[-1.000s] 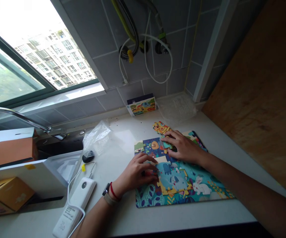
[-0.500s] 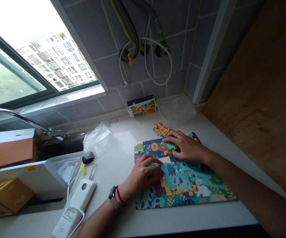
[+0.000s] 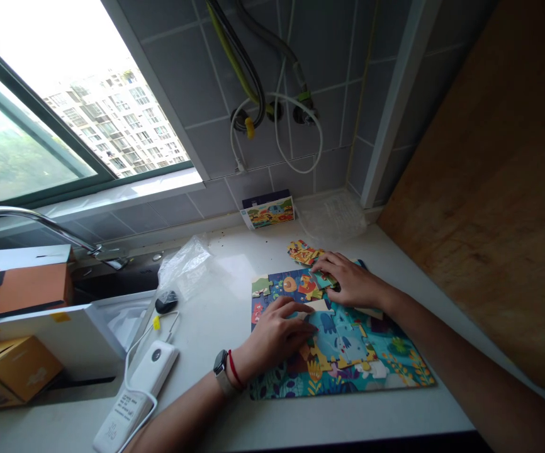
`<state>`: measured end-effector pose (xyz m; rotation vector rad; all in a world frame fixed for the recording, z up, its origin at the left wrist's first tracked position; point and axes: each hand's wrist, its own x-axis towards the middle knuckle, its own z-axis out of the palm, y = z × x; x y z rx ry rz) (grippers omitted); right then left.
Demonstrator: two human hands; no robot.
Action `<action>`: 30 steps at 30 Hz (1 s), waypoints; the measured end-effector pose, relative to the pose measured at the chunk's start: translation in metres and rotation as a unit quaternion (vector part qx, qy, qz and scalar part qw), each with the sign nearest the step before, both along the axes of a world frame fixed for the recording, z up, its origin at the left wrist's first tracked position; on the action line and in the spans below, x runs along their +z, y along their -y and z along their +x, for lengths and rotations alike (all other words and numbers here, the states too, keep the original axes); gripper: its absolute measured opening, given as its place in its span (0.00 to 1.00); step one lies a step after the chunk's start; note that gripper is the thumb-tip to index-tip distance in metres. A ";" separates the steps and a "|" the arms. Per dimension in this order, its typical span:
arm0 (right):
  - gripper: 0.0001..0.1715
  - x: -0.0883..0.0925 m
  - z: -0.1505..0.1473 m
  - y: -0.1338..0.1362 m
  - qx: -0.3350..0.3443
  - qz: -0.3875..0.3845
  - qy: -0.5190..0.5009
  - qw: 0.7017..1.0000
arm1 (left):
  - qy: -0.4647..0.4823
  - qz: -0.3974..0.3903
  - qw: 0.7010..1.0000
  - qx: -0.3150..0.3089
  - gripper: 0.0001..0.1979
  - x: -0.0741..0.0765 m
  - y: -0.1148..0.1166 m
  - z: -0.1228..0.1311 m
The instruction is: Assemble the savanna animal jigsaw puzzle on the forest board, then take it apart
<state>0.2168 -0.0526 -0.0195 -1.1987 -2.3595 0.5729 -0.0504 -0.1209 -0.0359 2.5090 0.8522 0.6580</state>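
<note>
A colourful jigsaw puzzle (image 3: 348, 346) with animals and plants lies on the white counter before me. My left hand (image 3: 279, 333) rests palm down on its left part, fingers stretched and slightly bent over the blue elephant area. A cream patch (image 3: 320, 306) shows just beyond those fingertips. Over the upper part is my right hand (image 3: 355, 283), its thumb and fingers around a green puzzle piece (image 3: 328, 280), partly hidden by the fingers. Just beyond the board's upper edge, a pile of yellow and orange puzzle pieces (image 3: 304, 252) lies close to my right fingertips.
A picture card (image 3: 269, 212) leans against the tiled wall, with clear plastic packaging (image 3: 331, 214) beside it. To the left are a plastic bag (image 3: 185, 264), a white power bank (image 3: 135, 396) with a cable, boxes (image 3: 22, 283) and a tap (image 3: 41, 220). A wooden panel (image 3: 471, 207) stands right.
The view has shifted slightly. My left hand has slid a little to the right over the puzzle. My right hand stays around the green piece, and the red piece beside it shows more clearly.
</note>
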 end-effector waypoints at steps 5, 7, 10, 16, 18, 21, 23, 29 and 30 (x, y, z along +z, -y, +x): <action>0.27 -0.003 0.001 -0.003 -0.016 -0.007 -0.008 1.000 | 0.011 -0.013 0.999 0.051 0.04 0.016 -0.024 -0.001; 0.27 -0.005 0.000 -0.004 -0.027 0.000 -0.014 1.000 | -0.010 0.019 0.995 0.095 0.06 0.023 -0.045 -0.001; 0.21 -0.008 -0.003 -0.005 -0.035 0.021 -0.021 0.999 | -0.067 0.053 0.984 0.154 0.14 0.029 -0.081 0.006; 0.16 -0.010 -0.007 -0.004 -0.049 0.037 -0.024 0.998 | -0.166 0.094 0.979 0.071 0.30 0.014 -0.124 0.031; 0.16 -0.010 -0.007 -0.004 -0.049 0.040 -0.026 0.998 | -0.179 0.101 0.977 0.057 0.29 0.008 -0.127 0.034; 0.15 -0.010 -0.007 -0.003 -0.047 0.045 -0.023 0.998 | -0.176 0.117 0.976 0.059 0.22 0.004 -0.130 0.032; 0.16 -0.010 -0.007 -0.002 -0.047 0.048 -0.022 0.998 | -0.167 0.129 0.976 0.058 0.17 0.003 -0.133 0.029; 0.17 -0.011 -0.006 -0.003 -0.045 0.053 -0.035 0.997 | -0.154 0.146 0.976 0.045 0.10 0.014 -0.139 0.027; 0.17 -0.011 -0.006 -0.003 -0.046 0.051 -0.037 0.997 | -0.152 0.146 0.977 0.035 0.10 0.017 -0.139 0.027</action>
